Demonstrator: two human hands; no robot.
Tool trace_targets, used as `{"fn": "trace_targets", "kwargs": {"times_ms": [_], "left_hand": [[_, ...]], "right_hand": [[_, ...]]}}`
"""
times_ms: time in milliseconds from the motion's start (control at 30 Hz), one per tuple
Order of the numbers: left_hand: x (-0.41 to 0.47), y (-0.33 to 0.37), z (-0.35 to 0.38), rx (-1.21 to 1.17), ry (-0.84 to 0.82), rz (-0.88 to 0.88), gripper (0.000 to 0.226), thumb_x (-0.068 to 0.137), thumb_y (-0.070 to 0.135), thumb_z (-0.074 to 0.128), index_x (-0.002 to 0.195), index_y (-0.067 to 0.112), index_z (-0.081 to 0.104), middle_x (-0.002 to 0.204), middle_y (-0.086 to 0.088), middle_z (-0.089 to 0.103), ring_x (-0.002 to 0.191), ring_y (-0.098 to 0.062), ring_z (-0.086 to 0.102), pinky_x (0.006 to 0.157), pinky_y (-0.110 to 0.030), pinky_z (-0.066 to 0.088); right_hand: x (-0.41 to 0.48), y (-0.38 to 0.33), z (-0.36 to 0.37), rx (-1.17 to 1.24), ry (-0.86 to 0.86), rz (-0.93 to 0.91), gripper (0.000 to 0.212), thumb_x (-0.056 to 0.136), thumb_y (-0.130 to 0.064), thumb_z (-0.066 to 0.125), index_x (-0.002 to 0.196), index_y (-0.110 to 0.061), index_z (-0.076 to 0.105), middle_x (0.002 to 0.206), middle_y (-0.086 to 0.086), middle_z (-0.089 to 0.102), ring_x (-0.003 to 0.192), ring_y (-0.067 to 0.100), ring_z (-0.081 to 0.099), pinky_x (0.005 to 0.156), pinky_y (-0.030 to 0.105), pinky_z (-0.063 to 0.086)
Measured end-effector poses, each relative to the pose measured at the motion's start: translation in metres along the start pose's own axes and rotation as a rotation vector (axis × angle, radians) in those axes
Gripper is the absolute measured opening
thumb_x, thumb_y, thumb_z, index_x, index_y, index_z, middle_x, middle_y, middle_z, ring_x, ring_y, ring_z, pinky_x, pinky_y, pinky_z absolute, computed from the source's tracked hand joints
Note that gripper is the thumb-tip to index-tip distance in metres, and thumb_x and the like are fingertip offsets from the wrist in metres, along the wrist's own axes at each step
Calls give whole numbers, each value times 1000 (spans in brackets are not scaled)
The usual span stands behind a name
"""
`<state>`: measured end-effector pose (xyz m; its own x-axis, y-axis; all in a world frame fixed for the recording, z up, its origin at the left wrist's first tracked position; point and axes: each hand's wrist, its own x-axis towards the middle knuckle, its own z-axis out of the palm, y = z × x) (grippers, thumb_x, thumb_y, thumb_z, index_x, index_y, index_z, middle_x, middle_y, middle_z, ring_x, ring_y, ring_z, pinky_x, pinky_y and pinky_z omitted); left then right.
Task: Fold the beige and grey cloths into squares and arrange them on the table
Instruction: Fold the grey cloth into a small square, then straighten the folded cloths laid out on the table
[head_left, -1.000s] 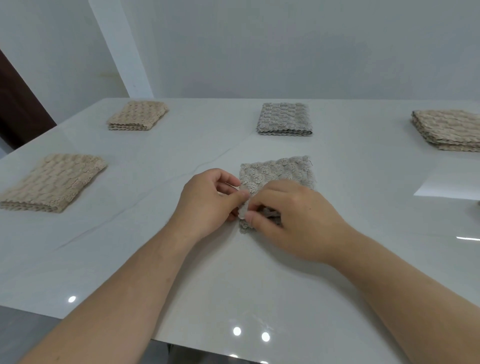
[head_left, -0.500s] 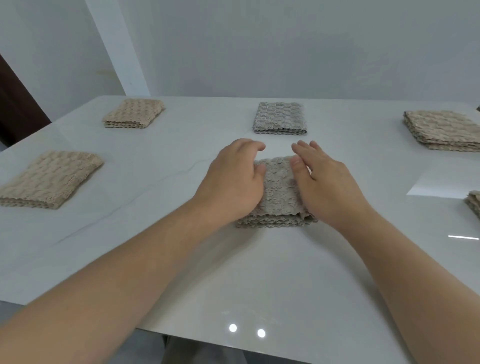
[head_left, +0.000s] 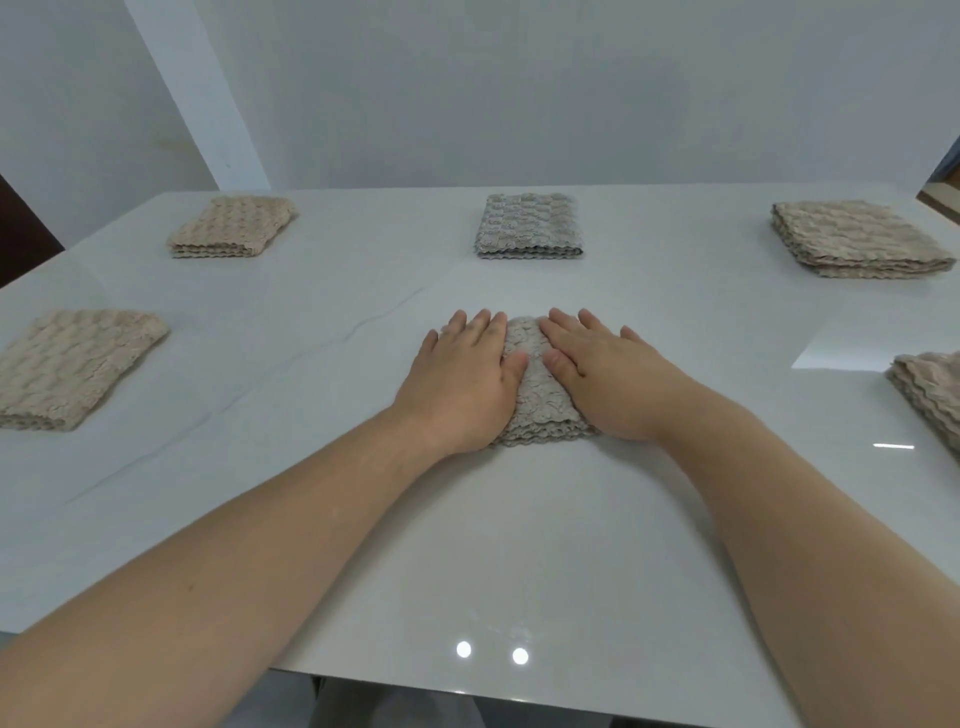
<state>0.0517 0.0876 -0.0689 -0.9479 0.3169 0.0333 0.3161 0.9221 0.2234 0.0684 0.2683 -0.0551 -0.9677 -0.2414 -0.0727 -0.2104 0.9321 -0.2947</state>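
Observation:
A folded grey cloth (head_left: 535, 384) lies on the white table (head_left: 311, 493) in front of me. My left hand (head_left: 462, 379) lies flat on its left half and my right hand (head_left: 602, 374) lies flat on its right half, fingers straight, both pressing it down. Only a middle strip and the near scalloped edge of the cloth show between the hands. A second folded grey cloth (head_left: 527, 224) sits further back at the centre.
Folded beige cloths lie around the table: one at far left (head_left: 231, 226), one at near left (head_left: 72, 366), one at far right (head_left: 857, 239), and one partly cut off at the right edge (head_left: 930, 389). Grey walls stand behind the table.
One second ago both hands pinched the cloth's near corner. They folded it over, then moved onto its top and flattened out with fingers straight.

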Motion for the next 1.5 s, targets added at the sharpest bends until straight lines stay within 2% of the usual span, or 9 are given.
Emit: {"fn": "trace_targets", "kwargs": {"times_ms": [433, 600, 733, 867, 1000, 1200, 1300, 1433, 1500], "left_hand": [[0, -18, -3, -29, -23, 114, 67, 104, 58, 20, 161, 21, 16, 166, 5, 23, 153, -16, 16, 123, -48, 17], [10, -23, -16, -131, -28, 109, 62, 105, 55, 27, 157, 21, 31, 157, 4, 42, 146, -20, 34, 118, -47, 30], [24, -29, -32, -253, 92, 14, 38, 107, 31, 45, 138, 16, 60, 134, -2, 64, 127, -20, 54, 101, -22, 34], [34, -42, -41, -265, 63, -147, 22, 99, 24, 57, 114, 22, 73, 109, 5, 66, 95, -10, 58, 85, -21, 38], [33, -46, -54, -349, -81, -259, 15, 95, 28, 65, 102, 20, 76, 93, 7, 66, 82, -8, 56, 70, -18, 37], [32, -38, -71, -415, -268, -385, 11, 95, 25, 65, 99, 16, 72, 103, -2, 67, 90, -15, 62, 74, -21, 40], [27, -32, -75, -450, -268, -476, 19, 97, 27, 62, 110, 14, 66, 105, -1, 65, 91, -15, 60, 72, -19, 40], [5, -21, -87, -513, -258, -649, 39, 94, 33, 67, 123, 11, 54, 97, 2, 61, 88, -15, 57, 76, -27, 40], [-14, -15, -88, -555, -274, -712, 43, 92, 37, 69, 123, 12, 52, 91, 6, 59, 88, -15, 58, 77, -28, 42]], "right_hand": [[-5, 6, 6, -38, -31, 55, 60, 107, -51, 9, 162, -30, -2, 169, -16, -5, 156, 14, -8, 125, 54, -5], [-5, 0, -2, 131, 79, 41, 61, 106, -54, 25, 161, -27, 22, 168, -10, 17, 157, 17, 7, 126, 49, 6], [10, -5, -16, 211, 347, 145, 48, 105, -42, 43, 146, -20, 53, 145, 4, 54, 135, 30, 45, 111, 46, 37], [32, 2, -23, 312, 105, 320, 41, 106, -38, 39, 142, -26, 55, 132, 12, 50, 116, 33, 56, 101, 43, 47], [32, 1, -34, 350, -73, 357, 32, 106, -35, 38, 124, -22, 61, 117, 10, 54, 98, 28, 58, 85, 37, 50], [19, -15, -63, 424, -273, 491, 25, 103, -32, 42, 121, -19, 56, 110, 10, 60, 87, 26, 57, 68, 31, 42], [10, -19, -63, 493, -243, 572, 34, 104, -36, 43, 132, -17, 46, 110, 13, 63, 81, 22, 58, 55, 29, 38], [-7, -26, -69, 562, -230, 719, 46, 102, -35, 47, 143, -18, 37, 117, 11, 62, 86, 22, 61, 65, 32, 44], [-20, -30, -68, 600, -270, 795, 49, 100, -33, 52, 143, -15, 38, 112, 8, 63, 78, 14, 59, 58, 28, 42]]}}
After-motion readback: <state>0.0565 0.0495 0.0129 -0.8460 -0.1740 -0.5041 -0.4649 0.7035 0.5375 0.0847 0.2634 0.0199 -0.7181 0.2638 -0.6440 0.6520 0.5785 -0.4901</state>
